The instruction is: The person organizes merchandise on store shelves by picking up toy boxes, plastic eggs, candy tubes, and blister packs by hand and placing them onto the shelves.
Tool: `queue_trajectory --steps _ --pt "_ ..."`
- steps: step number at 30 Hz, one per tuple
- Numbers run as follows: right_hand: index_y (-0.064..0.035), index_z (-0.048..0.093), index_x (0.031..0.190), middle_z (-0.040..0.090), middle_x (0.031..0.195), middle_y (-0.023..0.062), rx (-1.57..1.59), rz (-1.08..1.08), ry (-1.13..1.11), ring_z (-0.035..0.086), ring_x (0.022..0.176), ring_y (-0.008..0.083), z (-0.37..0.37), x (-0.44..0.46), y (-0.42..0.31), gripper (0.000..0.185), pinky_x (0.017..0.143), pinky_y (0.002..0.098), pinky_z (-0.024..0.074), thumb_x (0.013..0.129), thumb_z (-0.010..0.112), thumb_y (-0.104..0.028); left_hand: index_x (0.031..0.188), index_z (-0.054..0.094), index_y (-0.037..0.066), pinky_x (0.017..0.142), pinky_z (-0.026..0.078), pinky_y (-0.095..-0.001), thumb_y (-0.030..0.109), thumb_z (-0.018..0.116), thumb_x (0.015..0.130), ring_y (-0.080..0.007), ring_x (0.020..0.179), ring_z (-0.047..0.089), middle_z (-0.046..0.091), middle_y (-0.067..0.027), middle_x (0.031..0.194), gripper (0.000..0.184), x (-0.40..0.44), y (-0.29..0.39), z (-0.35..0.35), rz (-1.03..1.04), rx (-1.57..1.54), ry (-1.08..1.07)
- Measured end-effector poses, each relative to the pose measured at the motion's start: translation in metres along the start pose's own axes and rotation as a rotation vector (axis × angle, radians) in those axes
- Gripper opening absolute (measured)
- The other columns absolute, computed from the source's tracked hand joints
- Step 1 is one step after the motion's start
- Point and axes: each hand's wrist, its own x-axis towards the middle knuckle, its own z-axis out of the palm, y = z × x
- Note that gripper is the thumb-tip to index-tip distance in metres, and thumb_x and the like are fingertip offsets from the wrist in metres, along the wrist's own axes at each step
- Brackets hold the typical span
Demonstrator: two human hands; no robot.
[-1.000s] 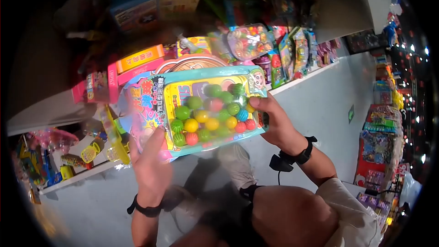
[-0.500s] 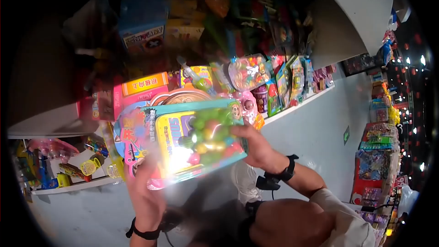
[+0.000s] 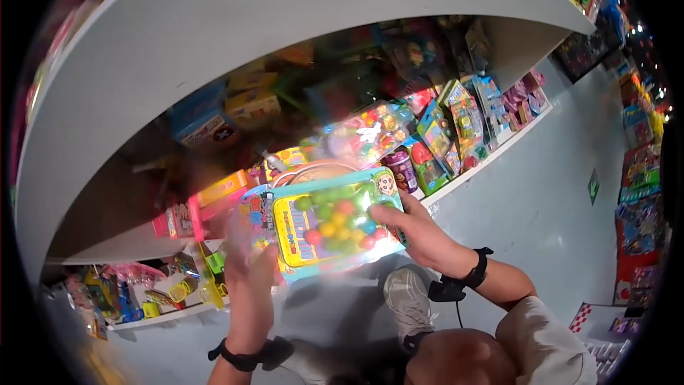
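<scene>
Both hands hold a flat, teal-edged plastic package [image 3: 335,221] with many colourful balls behind its clear front and a yellow label inside. My left hand [image 3: 251,289] grips its left end, blurred, with the thumb on the front. At the right end, my right hand [image 3: 420,232] has its thumb over the clear front and its other fingers behind. Just beyond the package's upper edge lies a round brown-and-pink printed item [image 3: 313,171], partly covered by it.
A white shelf unit [image 3: 285,0] arches over a lower shelf of packaged toys. A purple canister [image 3: 400,170] stands there beside hanging-card toys [image 3: 467,121]. Pink boxes [image 3: 217,196] sit to the left. Grey floor [image 3: 527,192] and another display [image 3: 641,199] lie right.
The view has tilted, bringing the shelf's upper panel into sight. The package first moved down and left, then back right and slightly up, staying in both hands.
</scene>
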Motion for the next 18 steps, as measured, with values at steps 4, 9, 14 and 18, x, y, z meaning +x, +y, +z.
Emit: queue_trajectory --steps 4,9,14,18 --pt "0.0002 0.048 0.142 0.061 0.133 0.0087 -0.072 -0.012 0.002 0.059 0.121 0.016 -0.017 0.004 -0.025 0.057 0.104 0.0321 0.0474 0.095 0.071 -0.023 0.12 0.069 0.001 0.097 0.049 -0.0325 -0.021 0.059 0.082 -0.0277 0.12 0.059 0.056 -0.0152 0.125 0.045 0.015 0.016 0.02 0.032 0.308 -0.031" --pt "0.0006 0.053 0.139 0.063 0.13 0.0089 0.027 -0.072 -0.013 0.063 0.116 0.0156 -0.042 0.033 -0.053 0.052 0.099 0.0315 0.0508 0.096 0.071 -0.023 0.129 0.062 -0.002 0.088 0.053 -0.0288 -0.014 0.058 0.087 -0.0227 0.111 0.063 0.062 -0.0137 0.123 0.044 0.066 0.029 0.034 0.559 1.009 -0.383" --pt "0.0003 0.053 0.136 0.065 0.127 0.0097 0.07 -0.098 -0.038 0.066 0.113 0.016 -0.043 0.061 -0.08 0.045 0.094 0.0309 0.0551 0.097 0.068 -0.019 0.126 0.06 -0.002 0.092 0.055 -0.0308 0.02 0.052 0.105 -0.0187 0.109 0.066 0.069 -0.0103 0.115 0.031 0.104 0.058 0.062 0.104 0.459 -0.359" --pt "0.0008 0.054 0.134 0.066 0.126 0.01 0.03 -0.178 -0.067 0.065 0.115 0.0169 -0.04 0.078 -0.074 0.04 0.095 0.0323 0.0552 0.098 0.065 -0.013 0.131 0.056 -0.001 0.099 0.051 -0.0356 0.016 0.059 0.101 -0.0197 0.115 0.064 0.064 -0.0124 0.125 0.034 0.093 0.076 0.067 0.378 1.19 -0.291"
